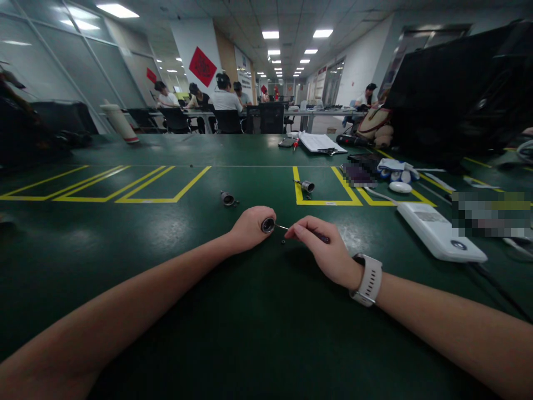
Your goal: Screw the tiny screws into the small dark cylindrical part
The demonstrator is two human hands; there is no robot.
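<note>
My left hand [251, 229] is closed around a hollow round metal cup [267, 225], its open end turned towards the right. In my right hand [322, 247] is a slim screwdriver [323, 238] with a dark handle, pinched between thumb and fingers. Its thin metal shaft points left, with the tip close to the rim of the cup; whether they touch I cannot tell. Below them a tiny dark ring or nut [283, 241] lies on the green table [233, 333]. A similar metal cup [227, 198] lies beyond my left hand, with small bits beside it.
Another metal cup [307, 186] lies inside a yellow-taped area [328, 203]. To the right are a white power bank [441, 230] with a cable, gloves [397, 169] and a white mouse-like object [400, 188]. Papers [320, 142] and a white bottle [120, 122] stand farther back.
</note>
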